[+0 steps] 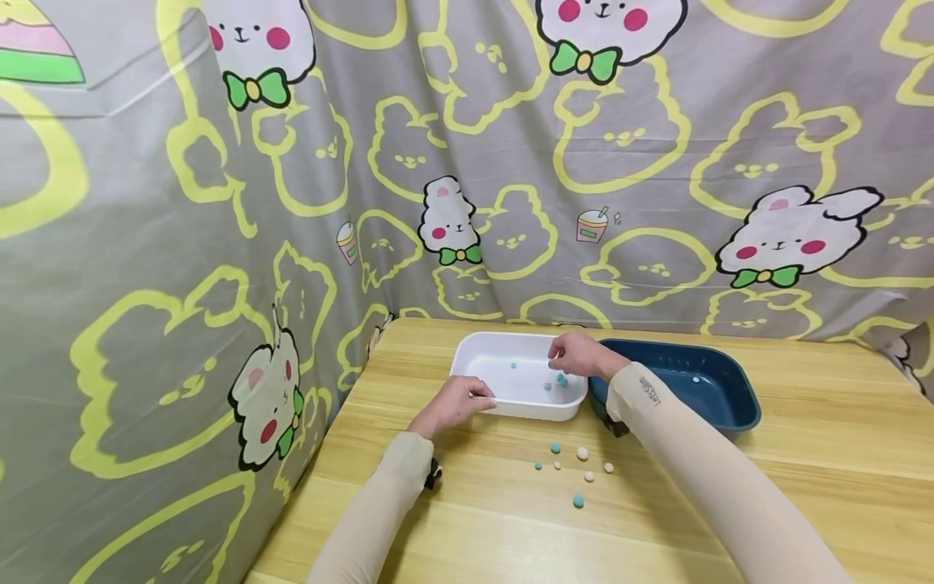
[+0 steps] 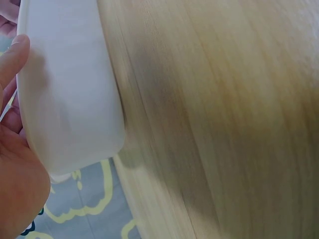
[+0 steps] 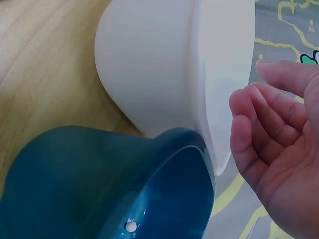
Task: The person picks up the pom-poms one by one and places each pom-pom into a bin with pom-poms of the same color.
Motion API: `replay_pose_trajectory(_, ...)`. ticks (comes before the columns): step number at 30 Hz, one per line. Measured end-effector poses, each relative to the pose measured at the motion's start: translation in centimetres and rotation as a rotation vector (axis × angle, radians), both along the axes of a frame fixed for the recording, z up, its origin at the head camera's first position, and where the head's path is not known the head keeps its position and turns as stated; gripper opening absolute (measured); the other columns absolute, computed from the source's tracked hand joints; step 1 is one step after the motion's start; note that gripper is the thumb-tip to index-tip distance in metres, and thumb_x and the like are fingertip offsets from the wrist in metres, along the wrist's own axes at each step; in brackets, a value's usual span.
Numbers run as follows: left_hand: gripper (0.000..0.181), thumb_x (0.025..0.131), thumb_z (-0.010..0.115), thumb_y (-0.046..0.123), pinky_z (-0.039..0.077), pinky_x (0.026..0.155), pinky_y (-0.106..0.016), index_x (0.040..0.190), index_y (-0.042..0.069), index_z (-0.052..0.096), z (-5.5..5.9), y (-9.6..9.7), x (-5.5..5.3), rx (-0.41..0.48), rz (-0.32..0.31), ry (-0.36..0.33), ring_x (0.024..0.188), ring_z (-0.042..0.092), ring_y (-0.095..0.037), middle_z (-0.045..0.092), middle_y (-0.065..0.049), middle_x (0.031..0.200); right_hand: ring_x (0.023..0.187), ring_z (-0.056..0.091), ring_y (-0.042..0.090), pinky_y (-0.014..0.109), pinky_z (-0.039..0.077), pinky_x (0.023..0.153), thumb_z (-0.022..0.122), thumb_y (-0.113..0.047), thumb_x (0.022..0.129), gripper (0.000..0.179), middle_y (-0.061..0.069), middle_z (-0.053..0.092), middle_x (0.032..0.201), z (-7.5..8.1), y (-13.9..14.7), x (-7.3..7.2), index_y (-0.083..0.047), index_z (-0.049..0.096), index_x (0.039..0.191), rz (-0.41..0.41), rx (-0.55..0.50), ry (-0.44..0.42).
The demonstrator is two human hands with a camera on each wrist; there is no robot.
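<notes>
Blue balls (image 1: 561,378) lie on the floor of the white tub (image 1: 533,411), most of them gathered toward its right end, with one apart toward the left. More sit loose on the counter (image 1: 481,519) in front of it, scattered among several white balls (image 1: 582,453). The left hand (image 1: 454,402) has its grip on the near left rim of the white tub — thumb on the outside, fingers over the edge. The right hand (image 1: 584,355) is above the right end, fingers loosely curled, thumb a little apart; the wrist view shows nothing in that narrow grip — though a bit of blue shows by the fingertips from the head. Just right stands the dark blue tub (image 1: 746,412), one of the white balls inside. Patterned cloth (image 1: 503,154) hangs behind.
</notes>
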State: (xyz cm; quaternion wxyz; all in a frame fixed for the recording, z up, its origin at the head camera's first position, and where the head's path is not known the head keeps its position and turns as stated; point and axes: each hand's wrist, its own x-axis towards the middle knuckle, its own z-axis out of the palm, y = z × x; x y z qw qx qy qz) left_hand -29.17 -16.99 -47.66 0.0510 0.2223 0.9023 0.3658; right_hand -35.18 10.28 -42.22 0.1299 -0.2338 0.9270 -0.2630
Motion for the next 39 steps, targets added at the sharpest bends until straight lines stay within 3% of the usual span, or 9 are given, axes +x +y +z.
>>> replay_pose_trajectory(10, 0.007, 0.087, 0.07, 0.025, 0.048, 0.073, -0.024, 0.083, 0.019, 0.073, 0.3, 0.3, 0.1, -0.003, -0.001, 0.005, 0.077, 0.059, -0.005, 0.064, 0.012, 0.079, 0.072, 0.055, 0.017, 0.031, 0.048, 0.066, 0.065, -0.014, 0.088, 0.013, 0.005, 0.062, 0.084, 0.6, 1.2, 1.2, -0.003, 0.068, 0.096, 0.033, 0.004, 0.088)
replay_pose_trajectory(19, 0.008, 0.088, 0.069, 0.025, 0.048, 0.073, -0.025, 0.084, 0.019, 0.072, 0.1, 0.1, 0.1, -0.006, -0.019, 0.024, 0.078, 0.059, -0.005, 0.064, 0.012, 0.08, 0.06, 0.048, 0.014, 0.031, 0.045, 0.062, 0.063, -0.012, 0.09, 0.015, -0.001, 0.058, 0.072, 1.1, 2.8, 4.1, -0.001, 0.067, 0.1, 0.118, -0.028, 0.139)
replay_pose_trajectory(29, 0.008, 0.088, 0.069, 0.024, 0.048, 0.071, -0.025, 0.083, 0.018, 0.073, 0.2, 0.1, 0.2, 0.002, -0.023, 0.027, 0.076, 0.058, -0.005, 0.064, 0.011, 0.079, 0.06, 0.049, 0.007, 0.026, 0.044, 0.059, 0.065, -0.01, 0.088, 0.01, -0.011, 0.056, 0.07, -0.5, 4.5, 8.1, -0.008, 0.069, 0.097, 0.193, -0.043, 0.162)
replay_pose_trajectory(39, 0.008, 0.087, 0.07, 0.024, 0.048, 0.07, -0.025, 0.082, 0.019, 0.072, 0.1, 0.2, 0.2, 0.005, -0.003, 0.002, 0.075, 0.058, -0.006, 0.064, 0.011, 0.079, 0.062, 0.048, 0.003, 0.023, 0.045, 0.058, 0.067, -0.007, 0.086, 0.007, -0.013, 0.054, 0.07, -2.0, 5.3, 11.2, -0.007, 0.069, 0.092, 0.289, -0.082, 0.161)
